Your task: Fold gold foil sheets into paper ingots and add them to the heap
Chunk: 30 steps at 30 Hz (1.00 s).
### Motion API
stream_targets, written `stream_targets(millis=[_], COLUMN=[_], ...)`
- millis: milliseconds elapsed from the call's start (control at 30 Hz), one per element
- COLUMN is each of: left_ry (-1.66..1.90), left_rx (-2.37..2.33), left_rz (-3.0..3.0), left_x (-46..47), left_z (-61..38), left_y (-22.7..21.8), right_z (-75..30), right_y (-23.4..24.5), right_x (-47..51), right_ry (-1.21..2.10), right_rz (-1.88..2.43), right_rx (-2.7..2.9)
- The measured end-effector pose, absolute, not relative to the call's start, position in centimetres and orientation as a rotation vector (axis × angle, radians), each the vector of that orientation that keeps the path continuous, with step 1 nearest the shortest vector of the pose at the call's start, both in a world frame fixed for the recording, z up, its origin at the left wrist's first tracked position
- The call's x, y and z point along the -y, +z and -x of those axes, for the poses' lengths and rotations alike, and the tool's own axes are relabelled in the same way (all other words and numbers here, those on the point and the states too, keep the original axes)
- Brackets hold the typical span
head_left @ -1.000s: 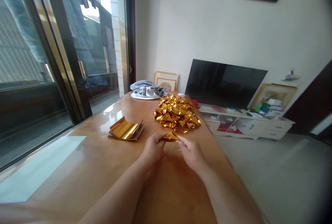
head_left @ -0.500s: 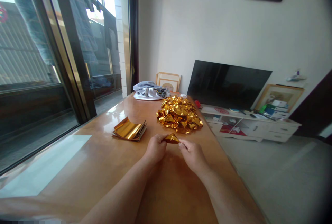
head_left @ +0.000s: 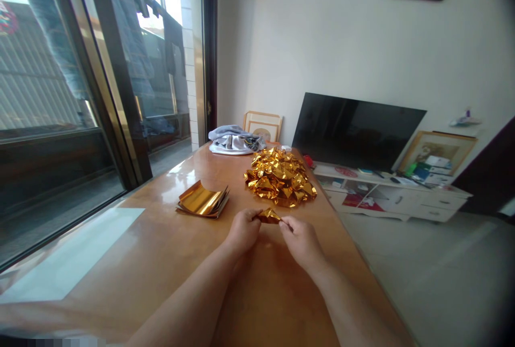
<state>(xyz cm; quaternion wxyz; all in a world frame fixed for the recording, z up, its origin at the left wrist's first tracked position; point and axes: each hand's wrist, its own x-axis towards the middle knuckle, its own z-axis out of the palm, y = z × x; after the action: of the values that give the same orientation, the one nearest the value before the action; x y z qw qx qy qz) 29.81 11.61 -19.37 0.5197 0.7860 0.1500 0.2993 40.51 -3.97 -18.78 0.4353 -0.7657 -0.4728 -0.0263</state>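
Note:
Over the wooden table, my left hand and my right hand both pinch a small folded piece of gold foil paper between their fingertips, one at each end. Just beyond it lies a heap of folded gold foil pieces. A stack of flat gold foil sheets, slightly curled, rests to the left of my hands.
A grey and white cloth bundle lies at the table's far end, a picture frame behind it. Glass sliding doors run along the left. To the right stand a television and a low white cabinet.
The hands and foil piece keep nearly the same pose; the folded piece looks a little flatter. The camera has shifted slightly.

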Motion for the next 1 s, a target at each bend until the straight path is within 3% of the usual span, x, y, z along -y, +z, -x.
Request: stream_targets(millis=[533,1000], left_ry=[0.627,0.727], left_rx=[-0.529,-0.55], left_rz=[-1.419,-1.346], left_x=[-11.6,-12.1], left_z=[-29.9,-29.8], left_y=[-18.7,-18.4], right_z=[-41.6,-42.0], right_y=[-18.6,-19.1], right_x=[4.4,4.1], right_ry=[0.029,0.407], right_rz=[1.963,1.709], right_rx=[0.955,0.607])
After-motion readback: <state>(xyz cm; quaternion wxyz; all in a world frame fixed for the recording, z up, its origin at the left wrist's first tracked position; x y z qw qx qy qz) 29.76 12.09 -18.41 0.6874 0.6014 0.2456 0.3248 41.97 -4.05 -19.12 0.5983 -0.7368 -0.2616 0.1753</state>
